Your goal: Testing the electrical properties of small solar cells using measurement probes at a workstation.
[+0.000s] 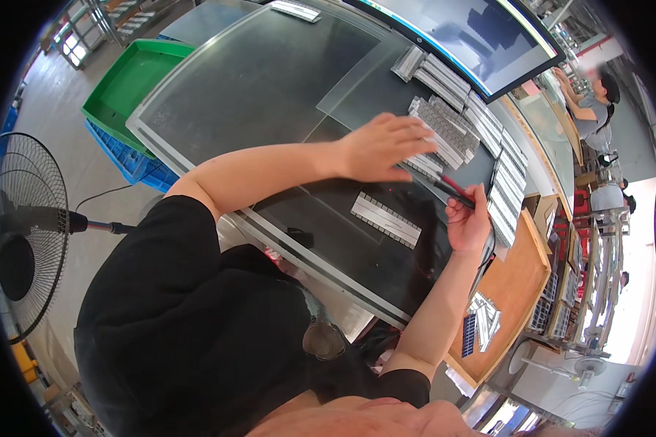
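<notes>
Extends left hand [386,148] above the bench top [248,87], open, fingers reaching toward a cluster of pale toothed strips [444,131]. Cannot tell from this view whether touching the strips. Grips in the closed fingers of the right hand [468,222] 1 red and black pen-like tool [456,189], angled up and leftward toward the left hand.

Note 1 separate toothed strip [385,220] lying flat on the dark surface, nearer the body than the left hand and apart from both hands. Note also a long row of strips [509,189] to the right of the right hand, and 1 monitor [474,36] beyond the cluster. See, beside the right forearm, 1 wooden tray [514,269] holding loose pale pieces [490,324]. Record at left 1 green crate [124,95] above 1 blue crate [124,156], plus 1 fan [18,255]. Observe 1 co-worker [594,109] at far right.
</notes>
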`<state>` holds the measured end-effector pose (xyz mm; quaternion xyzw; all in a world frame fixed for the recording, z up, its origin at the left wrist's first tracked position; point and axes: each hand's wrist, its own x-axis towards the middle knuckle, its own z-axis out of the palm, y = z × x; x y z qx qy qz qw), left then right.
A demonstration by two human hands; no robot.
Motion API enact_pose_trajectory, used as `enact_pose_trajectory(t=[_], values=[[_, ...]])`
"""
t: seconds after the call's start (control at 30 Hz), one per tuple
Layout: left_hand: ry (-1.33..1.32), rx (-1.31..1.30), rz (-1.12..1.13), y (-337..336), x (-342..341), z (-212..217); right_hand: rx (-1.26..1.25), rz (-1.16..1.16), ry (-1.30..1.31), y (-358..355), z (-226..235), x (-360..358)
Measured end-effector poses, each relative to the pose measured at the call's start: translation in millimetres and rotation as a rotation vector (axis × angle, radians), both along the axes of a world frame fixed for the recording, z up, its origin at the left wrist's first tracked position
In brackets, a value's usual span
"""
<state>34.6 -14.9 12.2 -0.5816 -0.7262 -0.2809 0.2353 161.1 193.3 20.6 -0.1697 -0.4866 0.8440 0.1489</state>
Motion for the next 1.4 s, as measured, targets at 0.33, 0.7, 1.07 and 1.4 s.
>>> enact_pose_trajectory(t=[0.33, 0.7, 1.07, 1.4], values=[[-0.306, -0.067, -0.131, 8.2, 2.2, -21.4, 0.103, 0.190, 0.098, -41.5, 8.9, 0.4], [-0.267, -0.020, -0.053, 4.4, -5.8, -21.6, 0.077, -0.054, 0.111, -13.6, 0.0, -1.1], [0.043, -0.232, 0.026, 4.9, -21.0, -44.1, 0.258, -0.149, -0.015, 4.4, -7.5, -0.7], [-0.028, -0.305, 0.042, 3.5, -17.7, -40.4, 0.350, -0.088, -0.105, -0.3, -17.6, -9.1]])
